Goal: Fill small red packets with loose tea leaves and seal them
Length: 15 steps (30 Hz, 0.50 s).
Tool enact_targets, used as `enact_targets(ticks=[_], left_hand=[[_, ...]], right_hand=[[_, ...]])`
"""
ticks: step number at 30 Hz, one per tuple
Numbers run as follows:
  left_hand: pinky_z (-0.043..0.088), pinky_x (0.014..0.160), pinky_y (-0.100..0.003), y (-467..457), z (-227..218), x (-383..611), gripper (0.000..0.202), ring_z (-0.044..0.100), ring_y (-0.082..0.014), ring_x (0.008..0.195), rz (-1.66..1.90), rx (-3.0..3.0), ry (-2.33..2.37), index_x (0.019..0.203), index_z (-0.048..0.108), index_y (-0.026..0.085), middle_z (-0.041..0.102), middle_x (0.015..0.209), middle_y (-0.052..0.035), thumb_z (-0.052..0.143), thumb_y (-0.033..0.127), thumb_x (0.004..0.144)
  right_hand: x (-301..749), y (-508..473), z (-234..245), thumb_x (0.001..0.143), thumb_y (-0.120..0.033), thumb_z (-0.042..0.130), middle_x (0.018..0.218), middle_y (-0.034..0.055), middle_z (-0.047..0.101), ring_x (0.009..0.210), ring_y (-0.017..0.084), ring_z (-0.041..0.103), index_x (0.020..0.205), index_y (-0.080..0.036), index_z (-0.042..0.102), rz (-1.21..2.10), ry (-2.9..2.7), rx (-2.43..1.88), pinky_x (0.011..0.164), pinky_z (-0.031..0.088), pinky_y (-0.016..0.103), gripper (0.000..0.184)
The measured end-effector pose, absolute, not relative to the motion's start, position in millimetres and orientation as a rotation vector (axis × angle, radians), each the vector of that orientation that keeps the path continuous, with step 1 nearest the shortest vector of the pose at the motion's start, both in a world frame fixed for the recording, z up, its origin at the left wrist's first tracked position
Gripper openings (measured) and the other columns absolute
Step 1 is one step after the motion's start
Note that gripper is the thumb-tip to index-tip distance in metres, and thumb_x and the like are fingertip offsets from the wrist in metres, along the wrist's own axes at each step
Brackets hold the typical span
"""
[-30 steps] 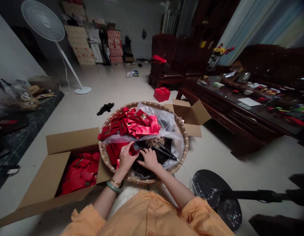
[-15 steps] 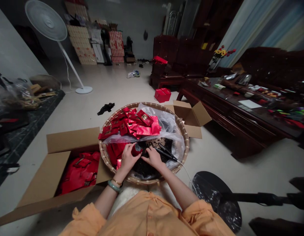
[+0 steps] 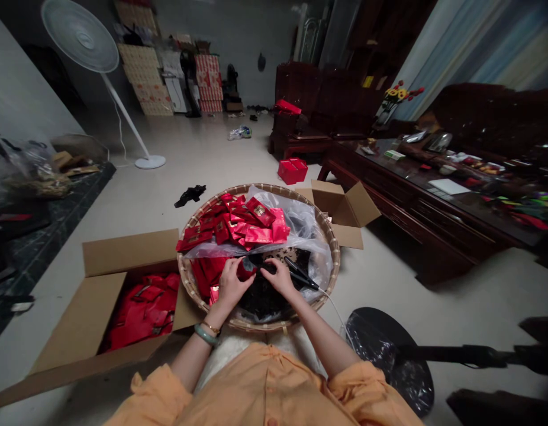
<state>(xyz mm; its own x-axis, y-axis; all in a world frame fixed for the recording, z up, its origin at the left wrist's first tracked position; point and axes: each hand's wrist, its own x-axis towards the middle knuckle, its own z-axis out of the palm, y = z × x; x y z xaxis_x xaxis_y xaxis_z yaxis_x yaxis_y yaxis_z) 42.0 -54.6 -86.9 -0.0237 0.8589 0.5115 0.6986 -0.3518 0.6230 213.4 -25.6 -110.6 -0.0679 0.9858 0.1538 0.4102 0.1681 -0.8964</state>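
Observation:
My left hand (image 3: 232, 287) is closed on a small red pouch (image 3: 246, 270), its mouth open toward the right. Just beside that mouth, my right hand (image 3: 279, 277) curls its thumb and fingers around what looks like a pinch of dark dried leaves; the grip is partly lost against the dark heap. Below both hands, loose dark leaves (image 3: 261, 303) lie on clear plastic in a round woven basket (image 3: 336, 248). A black tong-shaped tool (image 3: 303, 275) with a white cord rests right of my right hand. Filled-looking red packets (image 3: 256, 219) are piled at the basket's far side; flat red pouches (image 3: 207, 275) lie left.
An open carton (image 3: 74, 313) of red pouches stands left of the basket. Another open carton (image 3: 340, 204) and a red box (image 3: 292, 170) are beyond it. A black round stand base (image 3: 389, 355) is at right, near a long dark wooden table (image 3: 389, 195). A white fan (image 3: 81, 35) stands far left.
My right hand has shifted slightly right and up, away from the pouch. The pouch's mouth shows wider in my left hand, which stays in place.

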Motion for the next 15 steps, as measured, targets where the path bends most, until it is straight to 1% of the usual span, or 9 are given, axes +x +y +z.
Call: enact_targets(ticks=[2, 4, 7, 9, 12, 15], left_hand=[[0.049, 0.083, -0.036, -55, -87, 43, 0.046, 0.055, -0.0215, 0.094, 1.316, 2.063, 1.67, 0.112, 0.05, 0.017, 0.053, 0.099, -0.0073, 0.067, 0.03, 0.071], [0.049, 0.084, -0.037, -55, -86, 44, 0.047, 0.055, -0.0218, 0.095, 1.316, 2.067, 1.664, 0.113, 0.05, 0.016, 0.053, 0.1, -0.0077, 0.067, 0.03, 0.072], [0.049, 0.084, -0.037, -55, -86, 45, 0.047, 0.055, -0.0222, 0.096, 1.316, 2.07, 1.65, 0.113, 0.049, 0.016, 0.053, 0.101, -0.008, 0.067, 0.03, 0.072], [0.049, 0.083, -0.037, -55, -86, 45, 0.047, 0.055, -0.0225, 0.097, 1.318, 2.071, 1.642, 0.113, 0.049, 0.017, 0.053, 0.101, -0.0082, 0.066, 0.031, 0.072], [0.049, 0.083, -0.038, -55, -86, 44, 0.046, 0.055, -0.023, 0.097, 1.316, 2.07, 1.641, 0.112, 0.049, 0.017, 0.053, 0.101, -0.0085, 0.066, 0.032, 0.072], [0.049, 0.084, -0.038, -56, -86, 44, 0.045, 0.054, -0.0232, 0.097, 1.309, 2.066, 1.645, 0.112, 0.05, 0.017, 0.053, 0.101, -0.0085, 0.067, 0.032, 0.072]], right_hand=[[212, -23, -108, 0.069, -0.037, 0.064, 0.089, 0.0034, 0.066, 0.087, 0.019, 0.058, 0.086, -0.017, 0.062, 1.072, -1.294, -1.311, 0.085, 0.042, 0.033, 0.026], [211, -22, -105, 0.069, -0.04, 0.062, 0.079, 0.0021, 0.066, 0.08, 0.019, 0.061, 0.081, -0.017, 0.061, 1.343, -0.929, -1.244, 0.081, 0.045, 0.033, 0.026], [209, -24, -100, 0.075, -0.042, 0.055, 0.067, 0.0013, 0.065, 0.07, 0.019, 0.063, 0.076, -0.017, 0.058, 1.734, -0.472, -1.091, 0.074, 0.049, 0.033, 0.025], [209, -26, -98, 0.078, -0.04, 0.05, 0.063, 0.0016, 0.064, 0.069, 0.02, 0.064, 0.076, -0.018, 0.057, 1.892, -0.313, -1.013, 0.071, 0.051, 0.035, 0.024], [208, -27, -97, 0.08, -0.036, 0.049, 0.061, 0.0014, 0.064, 0.068, 0.02, 0.066, 0.077, -0.018, 0.056, 1.944, -0.235, -0.98, 0.072, 0.052, 0.037, 0.019], [208, -25, -100, 0.079, -0.031, 0.049, 0.063, 0.0009, 0.064, 0.066, 0.019, 0.065, 0.075, -0.019, 0.056, 1.82, -0.387, -1.001, 0.076, 0.053, 0.038, 0.015]])
